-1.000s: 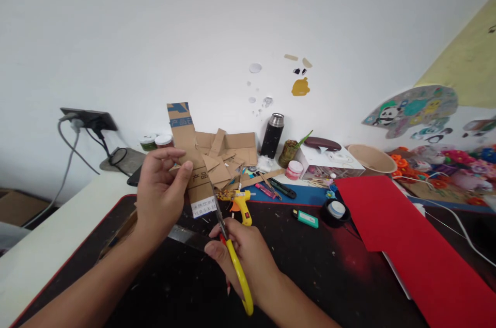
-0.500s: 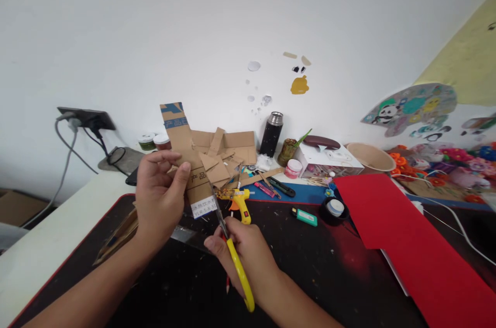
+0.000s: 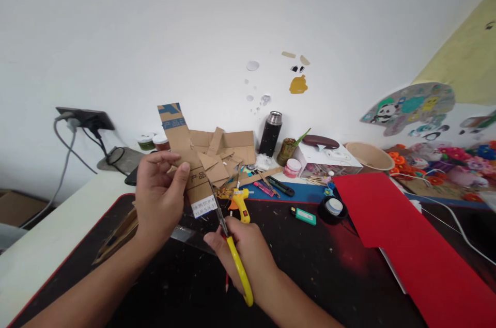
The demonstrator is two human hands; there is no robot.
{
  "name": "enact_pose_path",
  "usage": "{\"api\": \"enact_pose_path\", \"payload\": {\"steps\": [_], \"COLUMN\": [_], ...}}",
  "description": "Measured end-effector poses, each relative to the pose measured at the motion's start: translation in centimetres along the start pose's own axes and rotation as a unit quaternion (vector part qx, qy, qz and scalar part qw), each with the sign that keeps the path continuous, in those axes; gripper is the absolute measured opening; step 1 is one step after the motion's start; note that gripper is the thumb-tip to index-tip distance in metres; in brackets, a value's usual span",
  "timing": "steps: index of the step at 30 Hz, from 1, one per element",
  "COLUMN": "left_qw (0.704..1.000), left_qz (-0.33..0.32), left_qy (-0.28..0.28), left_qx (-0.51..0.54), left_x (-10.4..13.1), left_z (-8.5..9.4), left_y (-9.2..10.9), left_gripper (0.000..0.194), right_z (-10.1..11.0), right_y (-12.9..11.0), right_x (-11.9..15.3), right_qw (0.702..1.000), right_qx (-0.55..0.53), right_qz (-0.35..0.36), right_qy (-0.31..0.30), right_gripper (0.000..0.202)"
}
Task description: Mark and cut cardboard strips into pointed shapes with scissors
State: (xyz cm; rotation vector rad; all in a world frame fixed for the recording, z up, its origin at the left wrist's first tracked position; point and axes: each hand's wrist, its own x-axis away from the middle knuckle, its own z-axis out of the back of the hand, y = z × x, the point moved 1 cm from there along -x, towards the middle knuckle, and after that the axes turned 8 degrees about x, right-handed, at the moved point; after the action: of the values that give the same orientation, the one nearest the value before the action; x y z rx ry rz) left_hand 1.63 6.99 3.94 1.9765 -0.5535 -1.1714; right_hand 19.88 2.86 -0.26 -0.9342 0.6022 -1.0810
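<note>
My left hand [image 3: 163,183] pinches a long strip of brown cardboard [image 3: 178,139] between thumb and fingers, holding it up above the dark mat. Blue print crosses the strip's top end, and a white printed label [image 3: 204,206] sits near its bottom. My right hand [image 3: 244,245] is closed round the scissors [image 3: 239,268], which have yellow handles. Their blades point up and away, along the strip's right edge near the label. Behind them lie a yellow hot glue gun [image 3: 242,203] and a pile of cardboard scraps [image 3: 219,168].
A black thermos [image 3: 270,134] stands by the wall, beside a pen pot [image 3: 287,151]. A green box cutter blade case [image 3: 304,216] and a black round dish [image 3: 332,210] lie to the right. Red card [image 3: 411,240] covers the right side. A power socket [image 3: 85,119] with cables is at left.
The view has shifted very slightly. Both hands, the cardboard strip and the scissors keep almost the same positions.
</note>
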Motion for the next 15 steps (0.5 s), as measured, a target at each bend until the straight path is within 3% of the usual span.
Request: {"api": "enact_pose_path", "payload": {"steps": [8, 11, 15], "left_qw": [1.000, 1.000, 1.000], "left_qz": [0.013, 0.015, 0.012], "left_qy": [-0.007, -0.006, -0.001], "left_qx": [-0.002, -0.001, -0.001], "left_x": [-0.17, -0.15, -0.34], "left_z": [0.32, 0.32, 0.24], "left_y": [-0.24, -0.12, 0.14], "left_gripper": [0.034, 0.034, 0.034], "right_z": [-0.14, -0.60, -0.84], "right_y": [0.10, 0.48, 0.66], "right_x": [0.00, 0.13, 0.09], "right_qw": [1.000, 0.996, 0.983], "right_qx": [-0.009, -0.079, -0.160], "right_qz": [0.003, -0.010, -0.018], "right_qy": [-0.001, -0.045, -0.086], "right_gripper": [0.029, 0.032, 0.052]}}
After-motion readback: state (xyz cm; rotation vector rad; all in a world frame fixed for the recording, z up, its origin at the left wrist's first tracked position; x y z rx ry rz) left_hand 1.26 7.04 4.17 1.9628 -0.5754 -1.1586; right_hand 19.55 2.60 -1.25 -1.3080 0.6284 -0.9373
